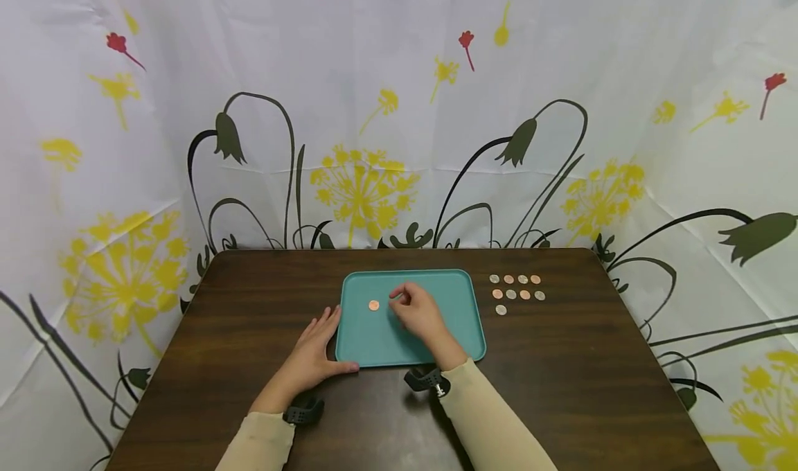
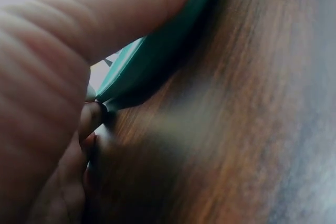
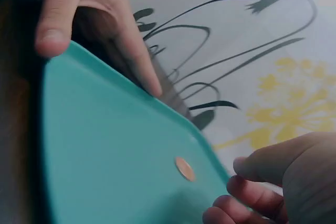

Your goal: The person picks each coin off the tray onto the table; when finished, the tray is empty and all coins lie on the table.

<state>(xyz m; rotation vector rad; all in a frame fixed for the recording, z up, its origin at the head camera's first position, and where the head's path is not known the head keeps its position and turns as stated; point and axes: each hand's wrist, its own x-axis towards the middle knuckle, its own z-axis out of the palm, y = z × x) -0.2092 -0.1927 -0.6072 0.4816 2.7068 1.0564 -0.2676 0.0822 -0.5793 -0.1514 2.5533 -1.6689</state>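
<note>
A teal tray (image 1: 408,353) lies on the dark wooden table, with one copper coin (image 1: 374,305) on its left half. My left hand (image 1: 314,357) spans the tray's near left corner, thumb along the front edge and fairly straight fingers against the left side. In the left wrist view the thumb (image 2: 131,11) lies over the teal rim. Above the tray, right of the coin, hangs my right hand (image 1: 419,313), fingers loosely bent. A small gap shows between its thumb and index finger, and nothing is visible there. The coin (image 3: 185,169) also shows in the right wrist view.
To the right of the tray, several copper and silver coins (image 1: 525,295) lie in rows on the table (image 1: 580,374). A white curtain (image 1: 399,55) with printed flowers hangs behind the table's far edge. Dark bands (image 1: 303,412) circle both wrists.
</note>
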